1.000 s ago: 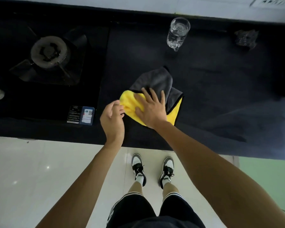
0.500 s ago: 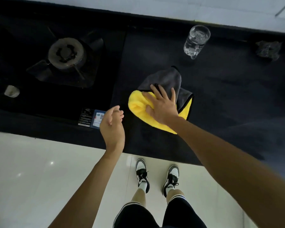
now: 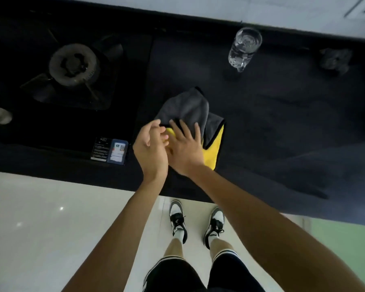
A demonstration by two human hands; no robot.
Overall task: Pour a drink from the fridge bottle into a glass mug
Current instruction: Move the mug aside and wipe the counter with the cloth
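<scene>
Two hands meet over a yellow-and-grey cloth [image 3: 190, 106] at the near middle of the dark counter [image 3: 282, 123]. We see the right hand [image 3: 184, 150] lying flat on the cloth, its fingers [image 3: 178, 129] straight and spread, pressing down rather than gripping. The left hand [image 3: 149, 149] sits just beside it, touching or overlapping its thumb side, with fingers loosely curled. We cannot tell whether it pinches the cloth's yellow edge or holds nothing, since the two hands hide that spot.

The glass mug [image 3: 243, 49] stands upright at the back of the counter, near the wall and well apart from both hands. The clear liquid in it seems to reach high up the glass. No fridge bottle shows anywhere in view. From that we judge the pour itself done and the bottle put away or out of frame, so the task proper looks finished. The step in hand reads as tidying: wiping with the cloth or folding it. We can make out no spill on the dark surface, so little seems left beyond setting the cloth aside.

To the left lies a gas burner [image 3: 73, 64] with two labels [image 3: 110, 151] in front of it, and a crumpled dark thing [image 3: 335, 60] sits far right.
</scene>
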